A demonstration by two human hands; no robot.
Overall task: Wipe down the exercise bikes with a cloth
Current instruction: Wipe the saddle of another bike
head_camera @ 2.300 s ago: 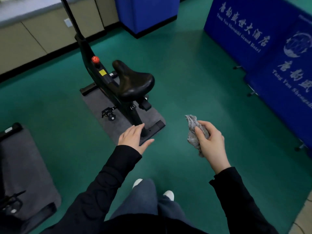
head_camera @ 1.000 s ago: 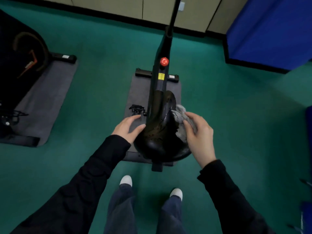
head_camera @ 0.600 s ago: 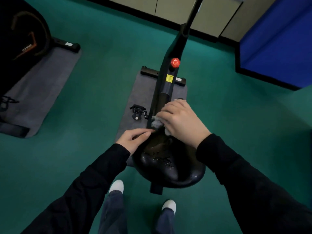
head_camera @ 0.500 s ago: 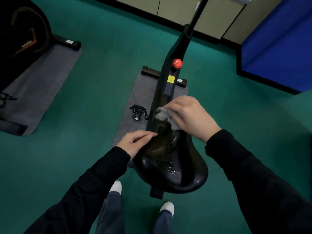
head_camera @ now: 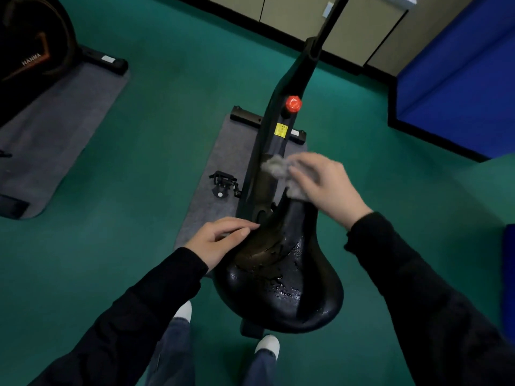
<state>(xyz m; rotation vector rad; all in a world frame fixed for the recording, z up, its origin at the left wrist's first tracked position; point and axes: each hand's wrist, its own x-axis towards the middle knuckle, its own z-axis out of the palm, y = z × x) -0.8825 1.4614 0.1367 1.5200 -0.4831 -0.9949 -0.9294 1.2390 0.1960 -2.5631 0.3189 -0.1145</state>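
A black exercise bike [head_camera: 281,112] stands on a grey mat, seen from above and behind. Its black saddle [head_camera: 281,280] is glossy with wet streaks and droplets. My right hand [head_camera: 326,185] grips a crumpled grey cloth [head_camera: 274,167] at the saddle's narrow nose, over the frame; the hand is motion-blurred. My left hand [head_camera: 220,238] rests with loosely bent fingers on the saddle's left edge. A red knob [head_camera: 293,103] and a yellow label [head_camera: 281,130] sit on the frame ahead.
A second exercise bike [head_camera: 30,54] stands on its own grey mat [head_camera: 53,129] at the left. A pedal [head_camera: 223,183] sticks out left of the frame. Beige cabinets [head_camera: 348,23] line the far wall; a blue panel [head_camera: 457,76] stands at the right. My white shoes show below.
I walked up behind the bike and put both hands on the saddle. My right hand swept the cloth from the saddle's right side up to its nose. The left hand stays put.
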